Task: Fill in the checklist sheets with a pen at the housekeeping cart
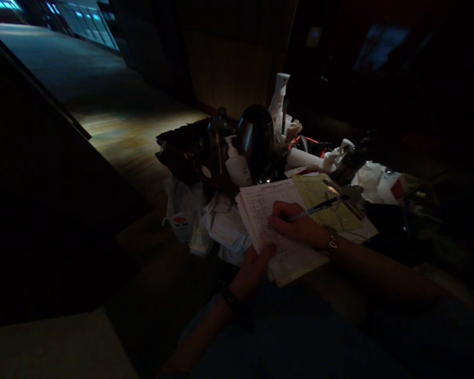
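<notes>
My right hand (296, 226) grips a pen (318, 208), its tip resting on a white printed form (266, 208) on a clipboard-like stack of papers. A bracelet or watch sits on that wrist. My left hand (253, 268) holds the near lower edge of the paper stack, thumb on top; a dark band circles its wrist. A yellow-green sheet (319, 197) lies over the far right part of the stack, under a metal clip (349, 193).
Behind the papers a cart holds a dark kettle (256, 138), a white spray bottle (278, 105), a small pump bottle (237, 166), rolled cloths (308, 160) and crumpled plastic bags (189, 216). A dim wood floor (114, 126) stretches away at the left.
</notes>
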`<state>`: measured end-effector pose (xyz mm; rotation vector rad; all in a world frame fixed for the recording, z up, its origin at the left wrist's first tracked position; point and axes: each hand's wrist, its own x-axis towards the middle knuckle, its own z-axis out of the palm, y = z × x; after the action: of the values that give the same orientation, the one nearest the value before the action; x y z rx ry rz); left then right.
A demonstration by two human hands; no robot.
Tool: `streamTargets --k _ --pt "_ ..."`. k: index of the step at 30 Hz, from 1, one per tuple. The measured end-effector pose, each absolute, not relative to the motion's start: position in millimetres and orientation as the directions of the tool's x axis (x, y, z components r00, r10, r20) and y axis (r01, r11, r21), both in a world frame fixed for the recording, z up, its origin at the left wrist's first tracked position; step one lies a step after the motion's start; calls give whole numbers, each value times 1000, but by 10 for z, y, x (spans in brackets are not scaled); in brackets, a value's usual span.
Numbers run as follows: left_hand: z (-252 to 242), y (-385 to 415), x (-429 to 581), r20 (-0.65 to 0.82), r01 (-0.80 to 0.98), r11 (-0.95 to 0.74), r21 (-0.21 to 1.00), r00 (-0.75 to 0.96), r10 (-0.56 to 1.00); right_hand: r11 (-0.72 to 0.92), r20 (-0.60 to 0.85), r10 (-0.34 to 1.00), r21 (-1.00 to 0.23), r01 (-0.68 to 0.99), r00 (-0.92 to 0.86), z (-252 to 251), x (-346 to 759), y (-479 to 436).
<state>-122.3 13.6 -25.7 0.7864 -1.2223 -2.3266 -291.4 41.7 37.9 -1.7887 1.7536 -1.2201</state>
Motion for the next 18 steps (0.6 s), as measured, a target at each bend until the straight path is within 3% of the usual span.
streamTargets --k 18 --pt "-257 121 -1206 -240 82 -464 882 -769 -593 -160 345 -927 -716 -679 -145 383 -2901 409"
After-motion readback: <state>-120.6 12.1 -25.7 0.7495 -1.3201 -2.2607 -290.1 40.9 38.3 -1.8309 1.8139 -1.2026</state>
